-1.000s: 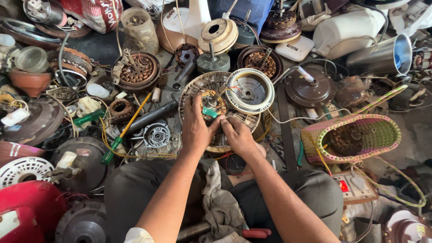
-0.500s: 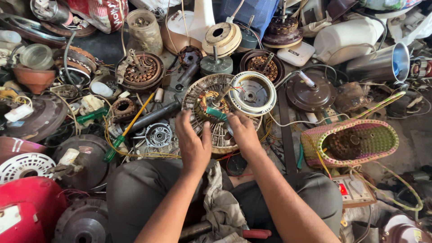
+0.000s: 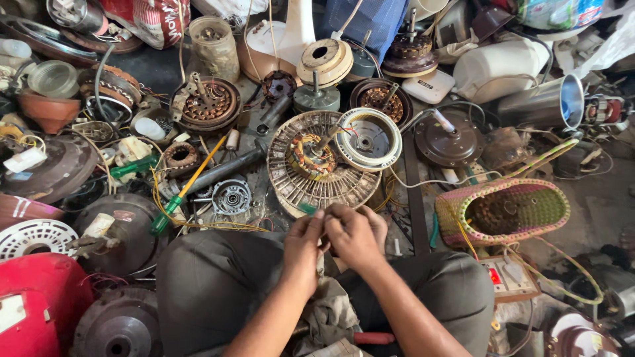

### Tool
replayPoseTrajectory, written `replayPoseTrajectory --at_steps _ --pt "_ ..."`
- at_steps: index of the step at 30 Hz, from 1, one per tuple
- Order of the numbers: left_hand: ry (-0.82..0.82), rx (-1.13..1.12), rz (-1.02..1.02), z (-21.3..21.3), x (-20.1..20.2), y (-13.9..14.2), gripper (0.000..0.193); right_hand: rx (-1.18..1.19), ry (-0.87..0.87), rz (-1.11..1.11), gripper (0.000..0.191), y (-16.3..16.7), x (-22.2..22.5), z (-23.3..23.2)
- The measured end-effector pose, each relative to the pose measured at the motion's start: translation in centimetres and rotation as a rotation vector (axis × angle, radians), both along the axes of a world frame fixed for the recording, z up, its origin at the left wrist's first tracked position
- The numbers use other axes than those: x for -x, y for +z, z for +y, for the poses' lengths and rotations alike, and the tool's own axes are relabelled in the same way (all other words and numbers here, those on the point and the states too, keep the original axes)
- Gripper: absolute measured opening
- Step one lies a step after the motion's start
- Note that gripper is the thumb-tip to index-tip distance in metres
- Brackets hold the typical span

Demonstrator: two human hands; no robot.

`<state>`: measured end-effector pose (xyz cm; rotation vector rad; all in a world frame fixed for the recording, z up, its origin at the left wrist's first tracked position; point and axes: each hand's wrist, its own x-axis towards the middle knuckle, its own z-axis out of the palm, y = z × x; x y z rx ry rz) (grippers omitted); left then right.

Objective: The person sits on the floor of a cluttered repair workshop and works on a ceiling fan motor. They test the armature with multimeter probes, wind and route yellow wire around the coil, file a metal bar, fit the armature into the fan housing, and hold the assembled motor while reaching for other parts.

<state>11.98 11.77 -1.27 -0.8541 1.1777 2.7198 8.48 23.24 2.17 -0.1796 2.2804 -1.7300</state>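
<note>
Red printed sack (image 3: 149, 20) at the top left — both hands over the lap.
Left hand (image 3: 305, 246) and right hand (image 3: 354, 236) pinch something small together — too tiny to tell — just below the round fan motor (image 3: 317, 165).

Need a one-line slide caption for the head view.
Left hand and right hand meet before a round fan motor housing amid scattered motor parts.

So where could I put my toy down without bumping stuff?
Bare floor shows right of the woven basket, and a dark patch behind the copper-wound motor. Everywhere round the hands and the round fan grille is packed with parts.
</note>
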Motion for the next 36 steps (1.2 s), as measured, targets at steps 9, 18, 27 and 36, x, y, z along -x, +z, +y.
replayPoseTrajectory --at_steps 9,18,27,36 --pt "0.264 0.759 0.129 -3.4 2.2 -3.4 0.024 -0.276 0.032 0.283 0.022 2.6 -1.0 -5.0" --pt "0.586 1.652 0.278 -26.1 5.0 3.5 0.025 0.415 0.122 0.276 0.017 4.8 -10.5 5.7" --pt "-0.078 1.645 0.178 -19.5 -2.4 8.6 0.026 0.310 -0.353 -0.149 0.027 -0.9 -10.0 9.3" --pt "-0.236 1.091 0.463 -11.0 -1.9 7.3 0.014 0.415 -0.349 -0.216 0.016 0.7 -8.9 5.6"
